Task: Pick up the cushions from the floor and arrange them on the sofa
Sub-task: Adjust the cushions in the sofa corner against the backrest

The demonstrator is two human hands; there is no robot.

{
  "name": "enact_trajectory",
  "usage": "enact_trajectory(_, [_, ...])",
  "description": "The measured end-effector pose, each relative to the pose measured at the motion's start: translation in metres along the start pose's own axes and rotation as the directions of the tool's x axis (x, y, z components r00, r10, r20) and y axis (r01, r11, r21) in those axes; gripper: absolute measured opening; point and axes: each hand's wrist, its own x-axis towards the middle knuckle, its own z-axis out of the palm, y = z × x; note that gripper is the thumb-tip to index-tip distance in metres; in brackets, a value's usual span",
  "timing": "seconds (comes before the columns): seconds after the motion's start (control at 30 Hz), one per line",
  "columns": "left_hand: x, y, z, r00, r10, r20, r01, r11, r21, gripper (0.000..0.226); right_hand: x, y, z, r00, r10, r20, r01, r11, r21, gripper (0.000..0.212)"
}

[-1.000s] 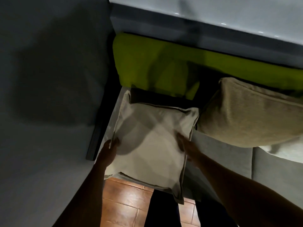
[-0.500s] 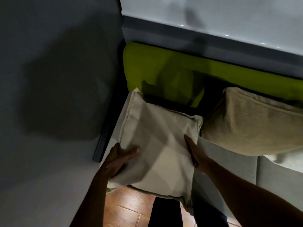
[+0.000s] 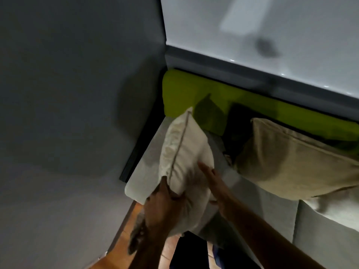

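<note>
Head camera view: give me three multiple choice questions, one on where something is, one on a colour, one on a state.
1. Where does the tan cushion lie, relative to the cream cushion? A) to its left B) to its right C) under it
2. The sofa backrest behind the cushions is: A) red B) blue C) lime green
3. The cream cushion is: A) up on edge between two hands B) flat on the floor C) tucked under the tan cushion

Answers:
1 B, it leans on the backrest at the right of the frame.
2 C, a bright green band runs below the wall.
3 A, the left hand grips its lower end and the right hand lays straight fingers on its side.
</note>
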Motion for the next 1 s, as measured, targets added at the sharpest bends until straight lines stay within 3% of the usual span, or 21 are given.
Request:
enact_trajectory(0.1, [-0.034, 0.018, 0.022, 0.983, 0.181, -0.042, -0.173, 0.973, 0.151, 0.07, -0.037, -0.014, 0.001, 0.999, 0.044, -0.009, -0.044, 0.998, -0.046, 0.162])
enact_trajectory(0.23, [-0.066, 0.049, 0.043, 0.924, 0.374, -0.078, -0.359, 0.919, 0.163, 0.071, -0.036, -0.01, -0.009, 0.985, 0.06, -0.164, -0.06, 0.998, 0.004, 0.151])
enact_trajectory(0.33, [-0.085, 0.059, 0.054, 0.904, 0.42, -0.078, -0.406, 0.902, 0.147, 0.066, -0.017, 0.018, -0.036, 0.982, -0.082, -0.171, 0.077, 0.996, -0.04, 0.112])
enact_trajectory(0.4, [-0.092, 0.06, 0.06, 0.903, 0.423, -0.081, -0.408, 0.9, 0.15, 0.063, -0.011, 0.033, -0.052, 0.976, -0.101, -0.195, 0.095, 0.995, -0.035, 0.089])
enact_trajectory(0.57, [-0.126, 0.076, 0.055, 0.908, 0.418, 0.006, -0.413, 0.895, 0.17, 0.08, -0.033, 0.042, -0.089, 0.974, -0.173, -0.146, 0.183, 0.981, 0.059, 0.043])
enact_trajectory(0.67, [-0.139, 0.08, 0.02, 0.869, 0.445, -0.218, -0.447, 0.893, 0.042, 0.061, -0.051, 0.032, -0.105, 0.959, -0.272, -0.075, 0.278, 0.955, 0.102, 0.043])
enact_trajectory(0.77, [-0.143, 0.069, -0.025, 0.969, 0.144, -0.199, -0.219, 0.875, -0.433, 0.044, -0.066, 0.015, -0.123, 0.937, -0.347, 0.026, 0.336, 0.922, 0.191, 0.078])
enact_trajectory(0.83, [-0.131, 0.044, -0.033, 0.951, -0.15, -0.27, -0.075, 0.738, -0.671, 0.053, -0.085, 0.001, -0.133, 0.907, -0.407, 0.109, 0.365, 0.888, 0.279, 0.064])
enact_trajectory(0.87, [-0.125, 0.031, -0.031, 0.929, -0.285, -0.236, -0.001, 0.635, -0.773, 0.063, -0.093, -0.005, -0.136, 0.895, -0.426, 0.131, 0.372, 0.876, 0.306, 0.051])
enact_trajectory(0.93, [-0.118, 0.008, -0.016, 0.873, -0.486, 0.038, 0.201, 0.287, -0.937, 0.081, -0.108, -0.017, -0.141, 0.873, -0.454, 0.18, 0.367, 0.853, 0.372, 0.048])
enact_trajectory(1.0, [-0.123, -0.006, 0.005, 0.801, -0.473, 0.368, 0.356, -0.117, -0.927, 0.106, -0.122, -0.023, -0.143, 0.842, -0.494, 0.218, 0.372, 0.823, 0.429, 0.071])
